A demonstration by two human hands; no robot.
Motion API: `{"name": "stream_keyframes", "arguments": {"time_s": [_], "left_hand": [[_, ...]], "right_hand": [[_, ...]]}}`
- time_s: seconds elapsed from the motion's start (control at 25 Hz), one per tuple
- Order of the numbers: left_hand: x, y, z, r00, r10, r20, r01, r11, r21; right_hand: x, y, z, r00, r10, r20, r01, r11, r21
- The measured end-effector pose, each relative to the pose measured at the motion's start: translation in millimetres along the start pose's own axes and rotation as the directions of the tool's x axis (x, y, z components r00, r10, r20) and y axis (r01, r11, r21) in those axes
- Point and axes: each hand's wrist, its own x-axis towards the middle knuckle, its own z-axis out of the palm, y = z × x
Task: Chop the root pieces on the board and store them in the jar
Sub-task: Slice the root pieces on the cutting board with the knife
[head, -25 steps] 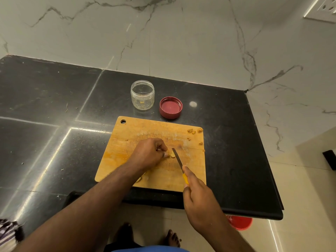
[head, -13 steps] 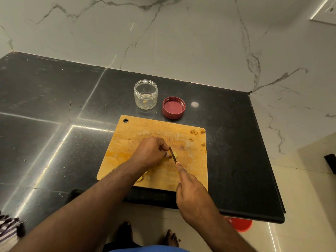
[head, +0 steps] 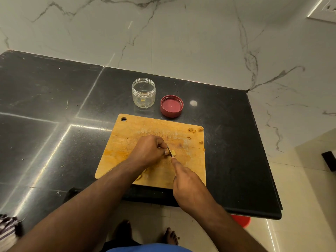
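A wooden chopping board [head: 131, 142] lies on the black counter. My left hand [head: 149, 151] is curled over a yellow root piece [head: 173, 152] at the board's middle and pinches it. My right hand [head: 189, 186] grips a knife [head: 169, 151], index finger along the top; the blade stands right against the left fingertips, cutting into the root. Small chopped bits [head: 194, 130] lie near the board's far right corner. A clear open jar [head: 143, 92] with a few yellow scraps inside stands behind the board, its red lid [head: 171, 106] upside down beside it.
The black counter [head: 45, 115] ends at a front edge under my arms and a right edge near the marble wall [head: 163, 33]. A red bucket [head: 241, 220] sits on the floor below the counter. My bare feet show on the tiled floor.
My right hand has brought the knife left and forward, from a little apart to right against my left fingertips on the root piece. My left hand has stayed in place.
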Motion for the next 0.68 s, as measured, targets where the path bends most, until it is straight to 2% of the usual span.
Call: {"name": "stream_keyframes", "arguments": {"time_s": [0.48, 0.68], "left_hand": [[3.1, -1.4, 1.3, 0.999, -0.038, 0.009, 0.038, 0.999, 0.009], [0.9, -2.0, 0.4, 0.998, -0.044, 0.033, 0.044, 0.999, -0.005]], "right_hand": [[-43.8, 10.9, 2.4, 0.998, 0.054, -0.013, -0.053, 0.997, 0.052], [-43.7, 13.1, -9.6, 0.996, 0.061, -0.072, -0.047, 0.983, 0.177]]}}
